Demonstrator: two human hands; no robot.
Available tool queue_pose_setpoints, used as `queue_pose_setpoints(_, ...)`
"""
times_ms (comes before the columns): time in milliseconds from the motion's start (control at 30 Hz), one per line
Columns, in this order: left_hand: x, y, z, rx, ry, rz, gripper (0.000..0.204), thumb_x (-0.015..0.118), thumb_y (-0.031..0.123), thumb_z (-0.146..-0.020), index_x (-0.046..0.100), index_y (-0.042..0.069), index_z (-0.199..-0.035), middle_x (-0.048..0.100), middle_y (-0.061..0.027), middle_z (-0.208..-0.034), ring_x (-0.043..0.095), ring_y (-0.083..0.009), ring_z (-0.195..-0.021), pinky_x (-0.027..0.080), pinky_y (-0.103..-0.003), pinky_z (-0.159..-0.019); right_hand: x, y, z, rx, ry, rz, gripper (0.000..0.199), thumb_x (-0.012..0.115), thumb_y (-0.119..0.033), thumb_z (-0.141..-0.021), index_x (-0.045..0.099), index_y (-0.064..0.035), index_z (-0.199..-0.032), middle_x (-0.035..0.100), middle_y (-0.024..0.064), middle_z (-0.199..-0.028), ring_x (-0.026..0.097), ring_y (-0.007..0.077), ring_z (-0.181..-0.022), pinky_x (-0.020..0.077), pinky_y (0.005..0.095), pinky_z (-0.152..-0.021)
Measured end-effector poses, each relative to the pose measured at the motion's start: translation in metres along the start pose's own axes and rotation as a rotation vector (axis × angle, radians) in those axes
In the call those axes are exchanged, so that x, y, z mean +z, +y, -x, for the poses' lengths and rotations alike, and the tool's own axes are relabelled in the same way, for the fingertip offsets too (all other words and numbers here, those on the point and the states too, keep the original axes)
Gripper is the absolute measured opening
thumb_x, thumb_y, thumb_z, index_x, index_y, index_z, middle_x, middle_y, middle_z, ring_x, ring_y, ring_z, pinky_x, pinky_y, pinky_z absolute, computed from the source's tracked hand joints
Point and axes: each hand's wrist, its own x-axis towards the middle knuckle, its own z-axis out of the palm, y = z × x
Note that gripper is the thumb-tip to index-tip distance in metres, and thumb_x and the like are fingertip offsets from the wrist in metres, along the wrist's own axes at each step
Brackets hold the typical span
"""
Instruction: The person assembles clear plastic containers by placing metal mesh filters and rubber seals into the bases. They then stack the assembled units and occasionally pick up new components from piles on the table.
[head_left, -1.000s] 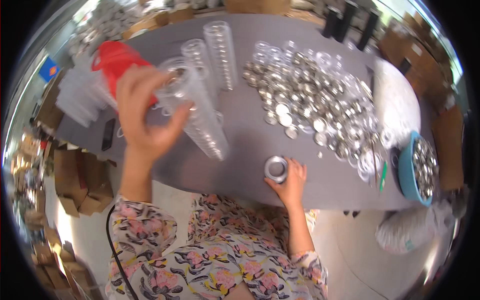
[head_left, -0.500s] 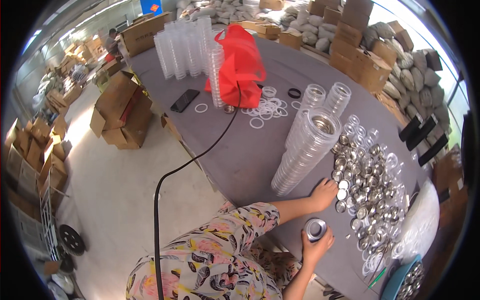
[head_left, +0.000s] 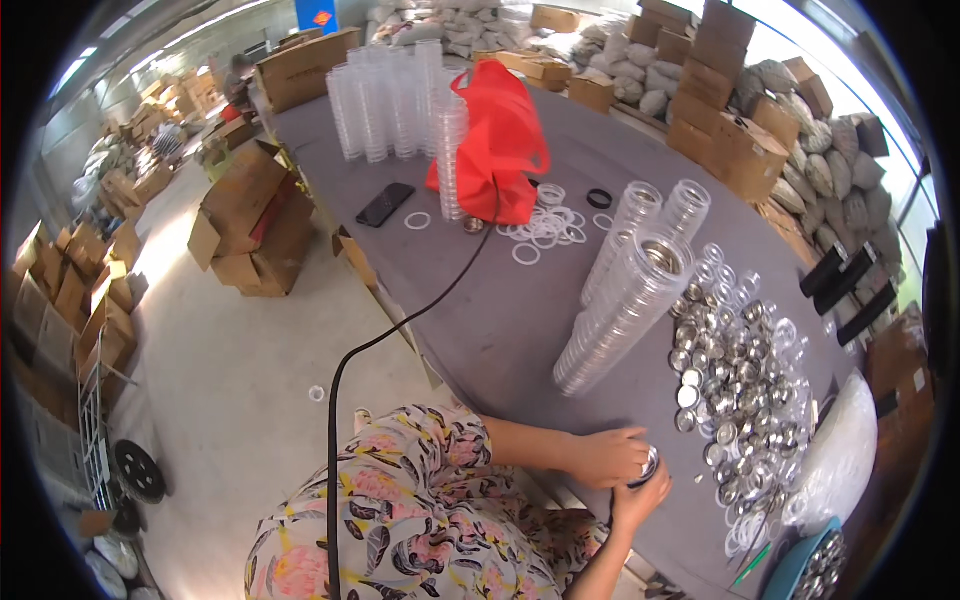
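Note:
Near the table's front edge my two hands come together around a round, cup-like metal piece [head_left: 651,464] with a dark side. My right hand [head_left: 643,500] wraps it from below and the near side. My left hand [head_left: 608,458] lies over its top, fingers bent and closed at the rim; whatever they pinch is hidden. Right of my hands spreads a heap of small silver metal caps [head_left: 740,350], mixed with clear plastic rings and lids. Beyond my left hand, tall leaning stacks of clear round plastic lids [head_left: 625,310] stand on the grey-covered table [head_left: 500,340].
A red bag [head_left: 500,150], more clear stacks [head_left: 385,105], white rings [head_left: 545,228] and a phone [head_left: 385,204] occupy the far table. A black cable [head_left: 400,325] crosses at left. At right are a white plastic bag [head_left: 838,455] and a blue basin [head_left: 790,570] of metal parts.
My left hand has left the edge of the metal cap heap and come back onto the round piece in my right hand. My right hand keeps its hold and has moved slightly.

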Motion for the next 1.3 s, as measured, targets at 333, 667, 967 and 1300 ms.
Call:
queue_pose_setpoints(333, -0.004, -0.003, -0.008, 0.034, -0.072, -0.170, 0.016, 0.059, 0.021, -0.069, 0.063, 0.010, -0.080, 0.058, -0.0038, -0.086, 0.052, -0.0212, -0.103, 0.024, -0.060, -0.104, -0.005, -0.003, -0.006, 0.013, -0.069, 0.015, 0.079, 0.077, -0.020, -0.052, 0.046, -0.0052, -0.123, 0.052, 0.0152, -0.119, 0.044, 0.0316, -0.118, 0.0208, 0.0521, -0.107)
queue_pose_setpoints(667, 0.012, -0.012, -0.001, -0.057, -0.137, 0.155, 0.017, 0.056, 0.017, -0.077, 0.059, 0.006, -0.090, 0.056, -0.0086, -0.092, 0.054, -0.0282, -0.092, 0.035, -0.046, -0.099, -0.006, -0.012, -0.009, -0.006, -0.085, 0.064, 0.083, 0.077, -0.028, -0.056, 0.041, -0.0049, -0.128, 0.051, 0.0160, -0.121, 0.044, 0.0328, -0.117, 0.0204, 0.0529, -0.106)
queue_pose_setpoints(967, 0.003, -0.007, 0.002, -0.031, 0.093, 0.215, 0.023, 0.059, 0.018, -0.077, 0.058, 0.005, -0.096, 0.056, -0.0127, -0.098, 0.052, -0.0306, -0.100, 0.036, -0.045, -0.097, -0.007, -0.007, -0.005, -0.002, -0.096, 0.019, 0.100, 0.080, -0.026, -0.054, 0.029, -0.0028, -0.137, 0.052, 0.0112, -0.125, 0.041, 0.0293, -0.122, 0.0173, 0.0548, -0.107)
queue_pose_setpoints(1300, 0.004, -0.006, -0.005, -0.103, -0.219, 0.069, 0.018, 0.061, 0.015, -0.077, 0.058, 0.007, -0.092, 0.055, -0.0073, -0.091, 0.055, -0.0255, -0.093, 0.043, -0.040, -0.085, -0.020, -0.013, -0.004, -0.019, -0.163, 0.005, 0.102, 0.079, -0.031, -0.056, 0.027, -0.0036, -0.139, 0.046, 0.0145, -0.131, 0.036, 0.0316, -0.126, 0.0155, 0.0548, -0.108)
